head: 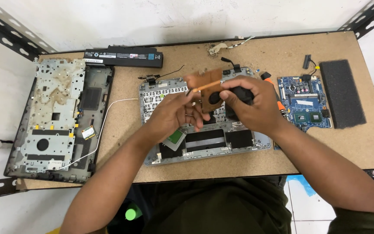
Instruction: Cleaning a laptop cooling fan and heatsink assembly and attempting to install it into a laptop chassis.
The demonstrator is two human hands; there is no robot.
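Both hands, left [176, 113] and right [249, 104], grip a copper heatsink-fan assembly [208, 89], long axis left-right.

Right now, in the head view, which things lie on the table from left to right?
Grey laptop base shell → open silver laptop palmrest frame → blue circuit board → black rectangular foam pad.

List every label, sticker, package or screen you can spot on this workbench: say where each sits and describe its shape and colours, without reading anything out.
Battery label: white rectangular strip on the long black battery pack at the back of the bench.
Blue sticker: small square near the battery's right end.
White sticker: small rectangle on the blue circuit board, right side.
No packages or screens visible.
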